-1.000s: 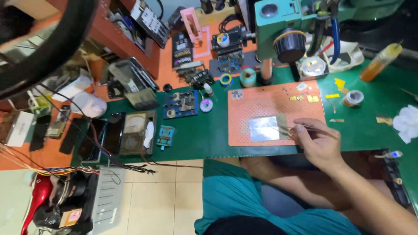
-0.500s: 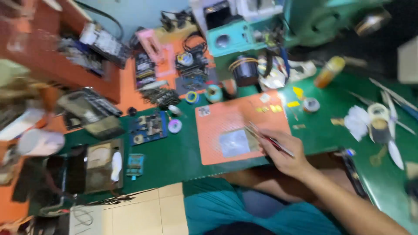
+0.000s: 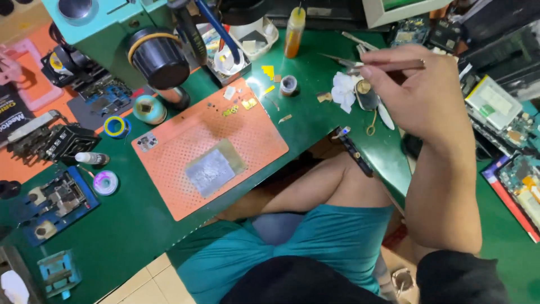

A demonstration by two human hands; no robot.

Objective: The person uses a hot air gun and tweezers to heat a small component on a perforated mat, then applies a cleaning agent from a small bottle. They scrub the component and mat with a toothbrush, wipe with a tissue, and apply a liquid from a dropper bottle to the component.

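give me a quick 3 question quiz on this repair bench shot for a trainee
1. True or false: the right hand holds tweezers above the green bench mat.
2. What lies on the orange perforated mat near its middle? A) a grey metal square plate B) a yellow bottle C) a roll of tape
3. Fill in: the crumpled white tissue lies just ____ the tweezer tips.

Key
1. True. The hand is raised at the right of the bench, with the thin tool pinched in its fingers.
2. A. The grey metal square plate rests there; the yellow bottle stands further back.
3. Below.
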